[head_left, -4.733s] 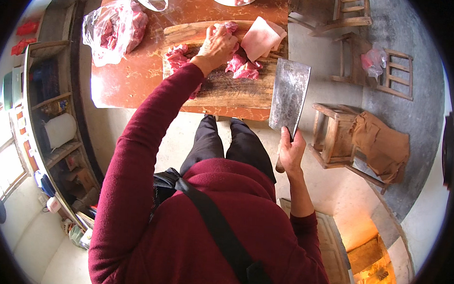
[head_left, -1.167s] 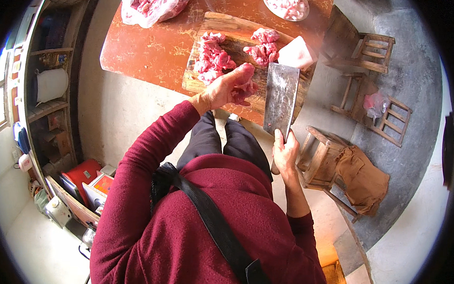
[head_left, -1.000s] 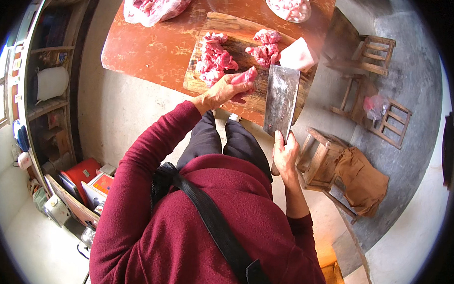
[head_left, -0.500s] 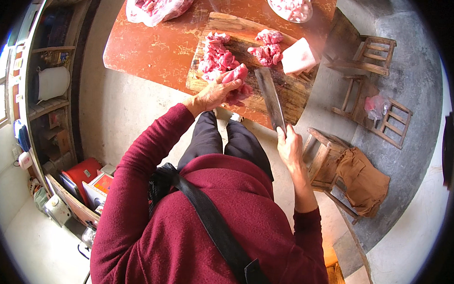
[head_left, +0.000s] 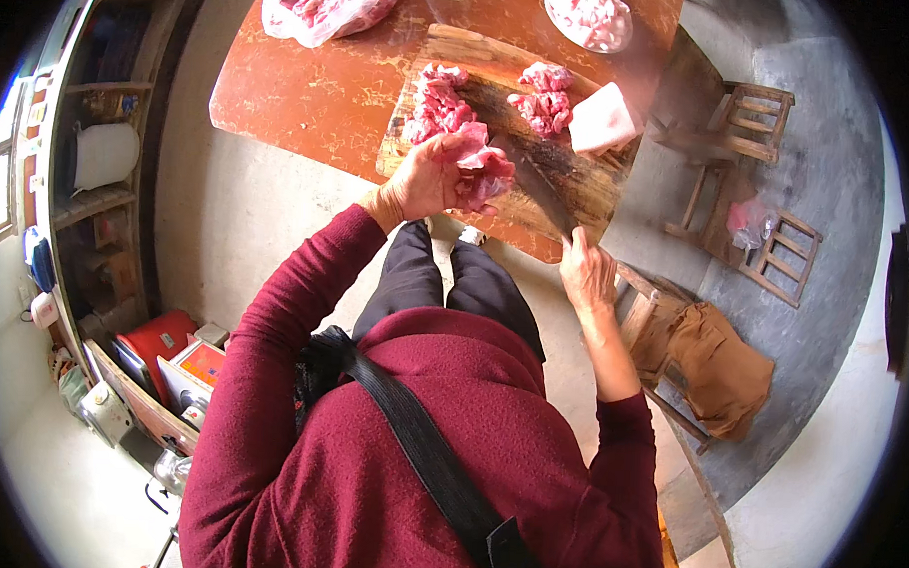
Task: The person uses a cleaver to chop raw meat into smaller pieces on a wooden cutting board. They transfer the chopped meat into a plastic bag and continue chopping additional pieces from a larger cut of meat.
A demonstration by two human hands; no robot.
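My left hand (head_left: 426, 181) is closed on a piece of raw meat (head_left: 481, 175) above the near edge of a wooden cutting board (head_left: 558, 192). In my right hand (head_left: 587, 272) is the handle of a cleaver (head_left: 543, 195), its blade slanting up and left over the board, the tip close to the held meat. A heap of cut meat (head_left: 441, 105) lies on the board just beyond my left hand. Farther right sits a smaller pile of meat pieces (head_left: 543, 97). Beside it rests a pale block of fatty meat or skin (head_left: 604, 121).
The board lies on a reddish-brown table (head_left: 301, 98). A plastic bag of meat (head_left: 329, 4) and a white bowl of pale pieces (head_left: 589, 18) stand toward its far side. Wooden chairs (head_left: 756, 119) are at the right, one draped with brown cloth (head_left: 722, 363). Shelves (head_left: 102, 207) line the left.
My left hand has turned, palm more upward, with the meat still in it. The cleaver's blade has tilted farther left, and my right hand has shifted slightly right.
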